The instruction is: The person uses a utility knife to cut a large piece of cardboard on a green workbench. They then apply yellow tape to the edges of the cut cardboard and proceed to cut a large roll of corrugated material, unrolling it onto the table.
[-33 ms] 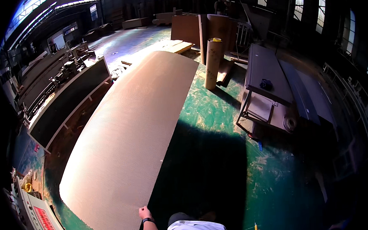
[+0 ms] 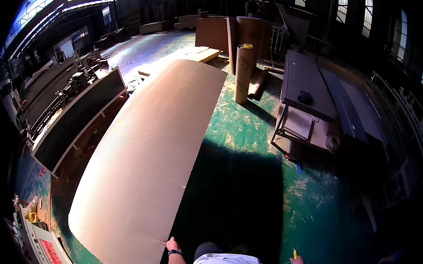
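A large tan sheet with a fine ribbed or honeycomb texture (image 2: 141, 159) lies raised above the floor, stretching from near me to the far middle. At its right edge, close to me, is my left hand (image 2: 173, 245), its fingers closed on that edge and a dark band on the wrist. A faint crease or strand shows on the sheet beside those fingers. To the right, apart from the sheet, my right hand (image 2: 298, 263) grips a yellow utility knife (image 2: 295, 255) pointing upward, its thin blade showing.
A brown roll (image 2: 243, 75) stands upright past the sheet. On the right is a dark-topped table (image 2: 309, 86) with a small dark blue object on it. A long dark panel (image 2: 84, 119) and machinery stand left. A white control box (image 2: 50, 253) sits at lower left on the green floor (image 2: 306, 213).
My left hand has shifted slightly right, from over the sheet to its edge. My right hand has risen further into view with the utility knife. The view has shifted slightly.
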`<move>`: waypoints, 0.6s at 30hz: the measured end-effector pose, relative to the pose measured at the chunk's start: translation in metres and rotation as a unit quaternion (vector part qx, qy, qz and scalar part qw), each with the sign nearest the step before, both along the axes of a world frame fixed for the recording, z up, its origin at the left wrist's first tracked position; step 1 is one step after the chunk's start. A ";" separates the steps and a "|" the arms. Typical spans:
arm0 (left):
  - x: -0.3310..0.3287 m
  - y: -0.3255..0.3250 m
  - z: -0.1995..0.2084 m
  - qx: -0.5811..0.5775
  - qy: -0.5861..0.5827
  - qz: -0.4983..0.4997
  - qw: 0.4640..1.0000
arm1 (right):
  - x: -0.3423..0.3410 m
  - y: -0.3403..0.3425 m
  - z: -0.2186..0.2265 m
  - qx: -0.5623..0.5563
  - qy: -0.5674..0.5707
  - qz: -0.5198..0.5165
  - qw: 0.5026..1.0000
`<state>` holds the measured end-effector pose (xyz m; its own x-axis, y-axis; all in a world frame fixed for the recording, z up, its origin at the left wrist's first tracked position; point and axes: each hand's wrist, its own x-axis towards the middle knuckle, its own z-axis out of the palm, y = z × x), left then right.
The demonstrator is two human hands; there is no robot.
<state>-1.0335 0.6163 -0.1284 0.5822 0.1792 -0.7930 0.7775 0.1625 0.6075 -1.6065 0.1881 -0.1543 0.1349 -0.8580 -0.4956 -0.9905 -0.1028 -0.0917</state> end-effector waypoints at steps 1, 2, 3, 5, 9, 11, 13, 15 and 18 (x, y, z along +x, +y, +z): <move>0.005 -0.025 -0.005 -0.057 0.096 0.073 0.991 | 0.060 -0.047 0.008 0.011 -0.009 0.055 0.998; 0.017 -0.026 -0.012 -0.057 0.090 0.073 0.992 | 0.137 -0.075 0.033 0.028 -0.024 0.111 0.993; 0.032 -0.046 -0.021 -0.067 0.055 0.138 0.987 | 0.197 -0.104 0.074 0.023 -0.037 0.145 0.988; 0.079 -0.083 -0.040 -0.131 0.038 0.239 0.961 | 0.310 -0.153 0.152 0.002 -0.081 0.202 0.976; 0.145 -0.129 -0.046 -0.122 -0.032 0.363 0.923 | 0.472 -0.214 0.228 -0.024 -0.188 0.282 0.941; 0.160 -0.154 -0.051 -0.071 -0.075 0.440 0.892 | 0.518 -0.240 0.235 -0.027 -0.196 0.317 0.927; 0.177 -0.177 -0.043 -0.006 -0.062 0.493 0.868 | 0.549 -0.256 0.237 -0.023 -0.186 0.381 0.905; 0.198 -0.207 -0.038 0.029 -0.050 0.434 0.899 | 0.566 -0.274 0.230 -0.005 -0.143 0.430 0.891; 0.219 -0.263 -0.026 0.056 -0.021 0.315 0.947 | 0.543 -0.320 0.202 0.051 -0.064 0.341 0.936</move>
